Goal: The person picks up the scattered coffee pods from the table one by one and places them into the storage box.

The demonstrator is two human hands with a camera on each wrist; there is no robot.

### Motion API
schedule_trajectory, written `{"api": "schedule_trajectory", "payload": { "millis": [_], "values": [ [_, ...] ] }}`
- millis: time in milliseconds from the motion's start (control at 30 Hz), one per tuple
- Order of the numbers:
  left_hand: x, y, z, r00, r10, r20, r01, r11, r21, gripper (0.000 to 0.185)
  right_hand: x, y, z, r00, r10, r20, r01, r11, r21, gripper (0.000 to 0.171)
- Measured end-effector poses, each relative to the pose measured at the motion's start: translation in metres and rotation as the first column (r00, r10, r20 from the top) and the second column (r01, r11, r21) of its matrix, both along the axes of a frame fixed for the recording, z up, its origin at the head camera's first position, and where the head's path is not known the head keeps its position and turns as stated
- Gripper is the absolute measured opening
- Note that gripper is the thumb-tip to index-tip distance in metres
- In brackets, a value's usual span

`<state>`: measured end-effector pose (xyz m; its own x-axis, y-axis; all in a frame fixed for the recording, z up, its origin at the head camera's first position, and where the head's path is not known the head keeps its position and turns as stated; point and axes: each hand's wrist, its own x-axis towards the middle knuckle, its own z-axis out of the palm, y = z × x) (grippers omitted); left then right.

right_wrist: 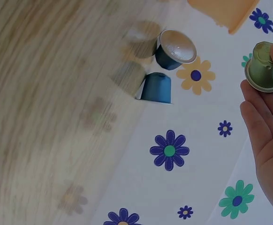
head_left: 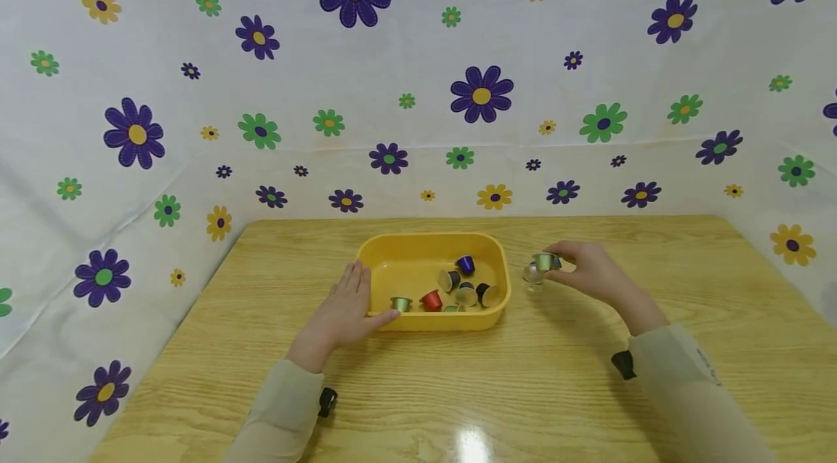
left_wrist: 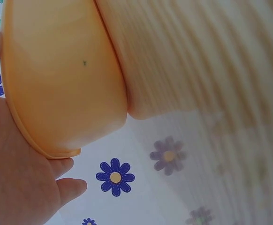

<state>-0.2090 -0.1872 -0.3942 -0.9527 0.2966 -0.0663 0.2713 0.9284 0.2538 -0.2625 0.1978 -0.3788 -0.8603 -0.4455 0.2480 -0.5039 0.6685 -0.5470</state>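
My left hand (head_left: 341, 312) rests on the left end of a yellow plastic tray (head_left: 431, 323), its fingers extended and its thumb along the front rim. My right hand (head_left: 591, 272) pinches a green coffee capsule (head_left: 543, 262) between thumb and fingers, just above the table to the tray's right. In the right wrist view, the green capsule (right_wrist: 262, 70) has its rim downward. Two blue capsules stand on the table there: one upright (right_wrist: 158, 88), another tilted (right_wrist: 170, 51) with its lid showing. In the head view the held capsule and fingers partly hide them.
Inside the tray, mostly toward its right half, lie several capsules: a red one (head_left: 431, 300), a dark blue one (head_left: 466, 264), a pale green one (head_left: 402, 304) and black ones (head_left: 485, 294). A flower-printed white sheet (head_left: 405, 49) hangs behind the wooden table (head_left: 418, 390).
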Motion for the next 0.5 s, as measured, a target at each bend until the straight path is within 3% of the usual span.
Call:
{"api": "schedule_trajectory", "payload": {
  "millis": [500],
  "values": [
    [-0.001,0.000,-0.001,1.000,-0.003,-0.011,0.003,1.000,-0.004,0.099,0.003,-0.019,0.004,0.999,0.030,0.013,-0.030,0.999,-0.022,0.030]
  ]
}}
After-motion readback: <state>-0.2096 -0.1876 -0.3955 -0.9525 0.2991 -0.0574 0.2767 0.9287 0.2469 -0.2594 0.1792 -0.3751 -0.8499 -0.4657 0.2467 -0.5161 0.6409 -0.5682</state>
